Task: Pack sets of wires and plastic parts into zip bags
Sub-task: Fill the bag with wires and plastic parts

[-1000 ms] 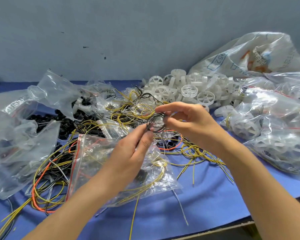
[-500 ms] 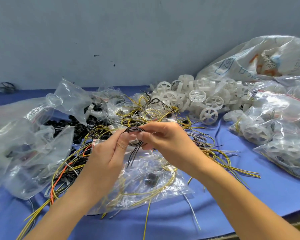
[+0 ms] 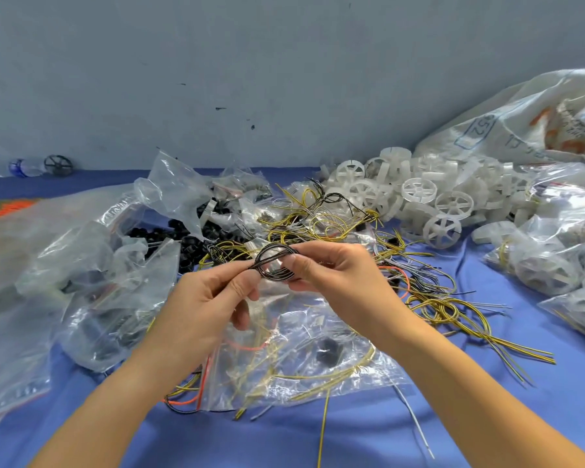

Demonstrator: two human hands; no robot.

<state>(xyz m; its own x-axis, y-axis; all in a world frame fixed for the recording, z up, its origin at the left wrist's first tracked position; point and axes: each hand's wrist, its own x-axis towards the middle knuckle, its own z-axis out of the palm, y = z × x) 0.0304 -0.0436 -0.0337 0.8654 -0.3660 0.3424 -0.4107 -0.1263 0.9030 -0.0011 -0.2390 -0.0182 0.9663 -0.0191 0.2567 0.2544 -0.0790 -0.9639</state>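
Wire coil (image 3: 275, 263) | pinched: left hand (image 3: 213, 298), right hand (image 3: 331, 276) | above zip bag (image 3: 318, 373)

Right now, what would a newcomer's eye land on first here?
Dead centre, the left hand and right hand pinch a small coil of black wire between them, over a clear zip bag lying on the blue table. Back right, a heap of white spoked wheels stands out. Loose yellow wires sprawl to the right of the hands.
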